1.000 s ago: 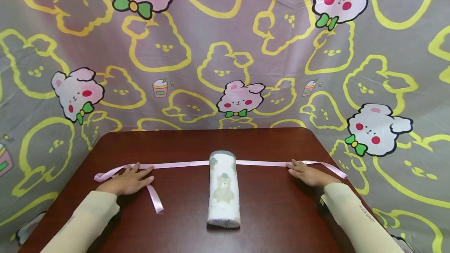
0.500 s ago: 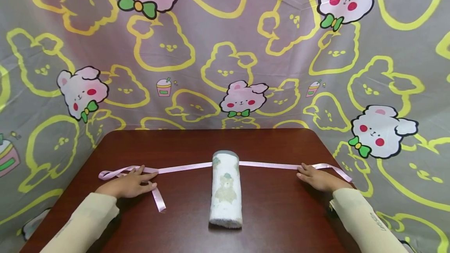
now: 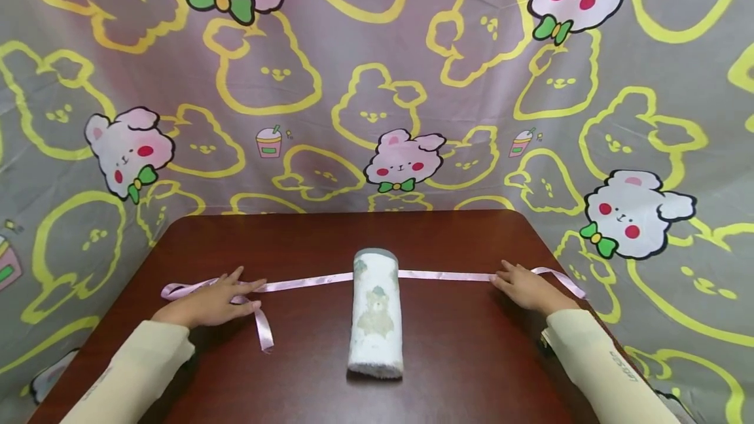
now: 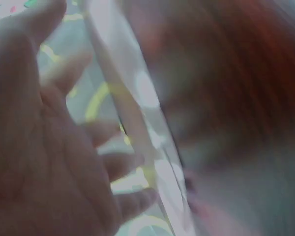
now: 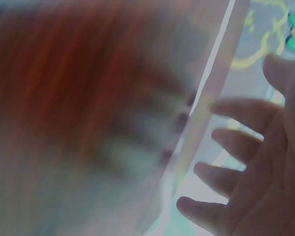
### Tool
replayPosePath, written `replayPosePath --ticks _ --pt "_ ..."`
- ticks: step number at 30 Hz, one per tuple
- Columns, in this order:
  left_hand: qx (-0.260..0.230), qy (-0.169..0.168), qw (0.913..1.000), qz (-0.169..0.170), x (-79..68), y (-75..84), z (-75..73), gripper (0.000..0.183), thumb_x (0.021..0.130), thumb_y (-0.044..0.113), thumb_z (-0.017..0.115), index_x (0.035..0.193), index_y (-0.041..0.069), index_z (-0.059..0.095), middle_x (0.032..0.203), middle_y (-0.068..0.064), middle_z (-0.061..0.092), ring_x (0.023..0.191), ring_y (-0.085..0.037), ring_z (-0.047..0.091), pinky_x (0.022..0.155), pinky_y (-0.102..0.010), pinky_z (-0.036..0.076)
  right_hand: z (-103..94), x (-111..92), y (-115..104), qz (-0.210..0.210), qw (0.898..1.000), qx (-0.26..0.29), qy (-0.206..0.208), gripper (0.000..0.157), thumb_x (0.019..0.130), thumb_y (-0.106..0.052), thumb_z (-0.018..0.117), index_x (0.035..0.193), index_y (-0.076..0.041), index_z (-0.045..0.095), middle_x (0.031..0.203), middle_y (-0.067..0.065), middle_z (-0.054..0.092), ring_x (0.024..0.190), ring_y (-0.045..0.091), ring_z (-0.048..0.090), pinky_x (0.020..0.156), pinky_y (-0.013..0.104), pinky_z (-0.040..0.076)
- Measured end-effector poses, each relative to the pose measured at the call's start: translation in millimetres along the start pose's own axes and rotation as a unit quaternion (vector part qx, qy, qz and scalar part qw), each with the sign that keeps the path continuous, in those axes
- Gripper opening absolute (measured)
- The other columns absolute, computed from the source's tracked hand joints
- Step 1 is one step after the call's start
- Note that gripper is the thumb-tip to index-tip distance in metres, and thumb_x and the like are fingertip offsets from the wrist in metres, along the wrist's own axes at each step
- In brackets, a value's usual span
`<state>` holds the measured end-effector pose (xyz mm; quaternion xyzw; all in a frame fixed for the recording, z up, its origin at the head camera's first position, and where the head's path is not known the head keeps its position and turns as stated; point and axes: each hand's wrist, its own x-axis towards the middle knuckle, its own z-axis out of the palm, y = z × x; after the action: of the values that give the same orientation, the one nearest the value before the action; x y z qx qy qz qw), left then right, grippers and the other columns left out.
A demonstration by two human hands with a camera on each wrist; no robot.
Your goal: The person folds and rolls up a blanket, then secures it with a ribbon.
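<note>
A white fuzzy rolled towel (image 3: 377, 319) with a bear print lies lengthwise in the middle of the table. Under its far end passes a pink satin ribbon (image 3: 309, 281), stretched out sideways to both hands. My left hand (image 3: 212, 301) is over the ribbon's left part, fingers spread; a loop and a loose tail of ribbon stick out around it. On the other side, my right hand (image 3: 527, 288) has its fingertips at the ribbon, whose end trails to the right. Both wrist views show extended fingers beside the ribbon (image 4: 147, 91), with nothing gripped.
The dark reddish-brown table (image 3: 283, 371) has a glossy top with rounded far corners. A grey curtain (image 3: 471, 103) printed with yellow outlines and rabbits hangs behind and along both sides.
My right hand has moved a little outward along the ribbon. The left hand has shifted slightly, and the ribbon there slants nearer to me. The rolled towel stays in place.
</note>
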<state>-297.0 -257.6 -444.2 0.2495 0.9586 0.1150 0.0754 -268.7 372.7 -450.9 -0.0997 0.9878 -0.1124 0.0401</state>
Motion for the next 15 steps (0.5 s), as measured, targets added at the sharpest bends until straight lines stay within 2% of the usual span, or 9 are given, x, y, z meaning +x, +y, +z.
replayPosePath --ticks 3,7,10,13,15 --pt "-0.001 0.012 0.9998 -0.013 5.6 8.3 0.3 0.065 0.087 0.057 0.039 0.137 0.015 0.035 0.133 -0.036 0.024 0.112 -0.060 0.024 0.085 -0.067 0.022 7.9 9.6 -22.7 -0.029 0.999 -0.012 0.021 0.054 0.093 -0.043 0.039 0.125 -0.001 0.049 0.133 0.029 0.032 0.119 0.049 0.028 0.094 0.057 0.023" --pt "0.025 -0.009 0.9986 -0.046 7.1 19.8 11.1 0.073 0.087 0.059 0.033 0.137 0.006 0.032 0.131 -0.040 0.023 0.114 -0.060 0.022 0.086 -0.068 0.020 23.2 13.0 -47.9 -0.054 0.998 -0.020 -0.023 0.061 0.091 -0.051 0.035 0.134 -0.008 0.039 0.137 0.028 0.025 0.121 0.049 0.023 0.094 0.059 0.022" --pt "0.036 -0.029 0.9969 -0.063 5.8 25.8 19.4 0.079 0.086 0.063 0.031 0.136 0.002 0.032 0.131 -0.040 0.021 0.117 -0.058 0.018 0.087 -0.068 0.018 30.6 12.6 -55.5 -0.032 0.998 -0.042 -0.038 0.064 0.090 -0.055 0.031 0.137 -0.011 0.034 0.139 0.026 0.022 0.123 0.048 0.021 0.092 0.062 0.020" --pt "0.039 -0.035 0.9958 -0.074 5.8 27.3 23.1 0.081 0.085 0.065 0.029 0.136 0.002 0.031 0.133 -0.039 0.019 0.119 -0.056 0.016 0.087 -0.068 0.015 33.1 12.9 -55.2 -0.006 0.997 -0.065 -0.029 0.064 0.090 -0.055 0.030 0.137 -0.012 0.034 0.140 0.024 0.023 0.125 0.045 0.021 0.091 0.064 0.019" --pt "0.045 -0.036 0.9956 -0.074 5.7 25.2 23.1 0.081 0.085 0.065 0.027 0.137 0.003 0.031 0.133 -0.039 0.018 0.120 -0.056 0.016 0.087 -0.069 0.015 32.0 13.5 -53.9 -0.003 0.997 -0.073 -0.024 0.063 0.091 -0.055 0.030 0.137 -0.013 0.035 0.139 0.024 0.024 0.125 0.044 0.022 0.091 0.064 0.018"
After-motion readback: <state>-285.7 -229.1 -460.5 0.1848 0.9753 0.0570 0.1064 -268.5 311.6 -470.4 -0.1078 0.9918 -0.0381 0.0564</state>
